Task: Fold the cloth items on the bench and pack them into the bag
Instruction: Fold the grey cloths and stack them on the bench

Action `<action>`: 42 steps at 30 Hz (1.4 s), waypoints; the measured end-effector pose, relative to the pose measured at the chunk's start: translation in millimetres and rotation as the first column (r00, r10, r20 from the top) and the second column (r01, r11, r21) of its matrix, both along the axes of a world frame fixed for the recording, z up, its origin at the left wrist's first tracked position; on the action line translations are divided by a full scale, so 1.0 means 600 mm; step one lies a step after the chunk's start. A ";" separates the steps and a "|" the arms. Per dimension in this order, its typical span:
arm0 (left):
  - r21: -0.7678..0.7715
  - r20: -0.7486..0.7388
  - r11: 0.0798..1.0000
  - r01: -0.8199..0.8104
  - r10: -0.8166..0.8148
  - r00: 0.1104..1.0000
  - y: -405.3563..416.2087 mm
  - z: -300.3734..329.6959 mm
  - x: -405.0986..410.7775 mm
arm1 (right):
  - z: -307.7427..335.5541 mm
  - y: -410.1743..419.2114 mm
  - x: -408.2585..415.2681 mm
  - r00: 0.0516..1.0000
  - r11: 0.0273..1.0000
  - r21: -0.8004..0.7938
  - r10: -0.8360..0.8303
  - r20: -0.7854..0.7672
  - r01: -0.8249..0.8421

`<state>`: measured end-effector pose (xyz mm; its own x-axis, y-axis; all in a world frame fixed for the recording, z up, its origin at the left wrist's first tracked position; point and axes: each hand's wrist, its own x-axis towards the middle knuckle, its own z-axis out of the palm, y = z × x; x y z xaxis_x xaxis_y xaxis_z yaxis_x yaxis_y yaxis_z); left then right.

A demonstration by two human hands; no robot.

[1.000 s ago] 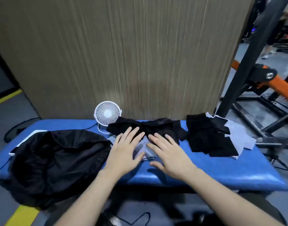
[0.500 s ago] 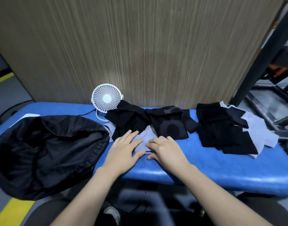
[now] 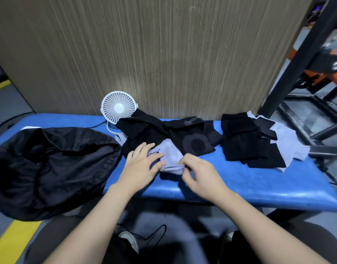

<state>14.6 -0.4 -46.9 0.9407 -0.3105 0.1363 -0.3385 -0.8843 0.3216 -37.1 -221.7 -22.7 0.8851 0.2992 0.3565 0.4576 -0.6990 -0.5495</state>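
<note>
Fan [image 3: 118, 107] behind black cloths [image 3: 164, 134] — left hand [image 3: 140, 168] flat, right hand [image 3: 200, 176] pinching grey cloth [image 3: 171, 157].

This looks like a gym or workshop floor. A blue padded vinyl bench [image 3: 240, 183] stands against a wood-grain panel [image 3: 164, 54], beside a black steel frame [image 3: 289, 73] with orange parts, on grey flooring with yellow line markings [image 3: 9, 242].

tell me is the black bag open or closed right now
Open. The black bag lies on the left end of the blue bench, its gathered mouth spread wide and its dark inside showing. What it holds cannot be told.
</note>
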 end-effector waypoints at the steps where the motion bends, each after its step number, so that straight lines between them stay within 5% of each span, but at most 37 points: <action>1: -0.045 0.079 0.998 0.036 -0.032 0.996 -0.007 0.003 -0.004 | 0.009 -0.010 -0.004 1.000 0.996 0.091 -0.021 -0.021 0.023; 4: -0.169 0.196 0.965 0.202 -0.168 0.966 -0.029 0.010 -0.010 | 0.032 -0.038 -0.005 0.998 0.978 0.204 -0.050 0.047 0.040; 7: -0.181 0.124 0.939 0.292 -0.273 0.954 -0.040 0.007 -0.012 | 0.032 -0.070 -0.001 0.994 0.995 0.097 -0.032 0.103 0.022; 16: 0.004 0.206 0.997 0.074 -0.073 0.976 -0.083 -0.010 0.018 | 0.042 -0.197 -0.027 0.977 1.000 -0.021 -0.025 -0.212 0.021; 20: -0.014 0.219 0.981 0.193 -0.185 0.958 -0.101 -0.005 0.010 | 0.031 -0.265 -0.046 0.886 0.972 0.006 -0.213 -0.412 0.236; 23: -0.132 0.120 0.938 0.322 -0.307 0.944 -0.114 0.012 -0.012 | 0.032 -0.286 -0.052 0.876 0.934 0.097 -0.281 -0.393 0.343; 29: -0.526 -0.144 0.848 0.061 -0.160 0.976 -0.102 0.048 -0.023 | 0.047 -0.270 -0.048 0.923 0.891 0.338 -0.189 -0.335 0.305; 34: -0.565 -0.240 0.819 -0.105 -0.041 0.970 -0.088 0.044 -0.018 | 0.043 -0.254 -0.034 0.903 0.861 0.318 -0.306 -0.301 0.398; 39: -0.760 -0.363 0.591 -0.271 -0.040 0.931 -0.091 0.048 -0.015 | 0.049 -0.240 -0.037 0.800 0.653 0.494 -0.320 -0.506 0.574; 42: -0.736 -0.449 0.560 -0.380 0.016 0.893 -0.098 0.038 -0.020 | 0.044 -0.226 -0.035 0.757 0.646 0.443 -0.352 -0.550 0.622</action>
<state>2.6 -59.3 -24.2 0.9911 -0.0461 -0.1248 0.1107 -0.2347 0.9657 -58.3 -357.2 3.8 0.9275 -0.3596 -0.1020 -0.1975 -0.2400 -0.9505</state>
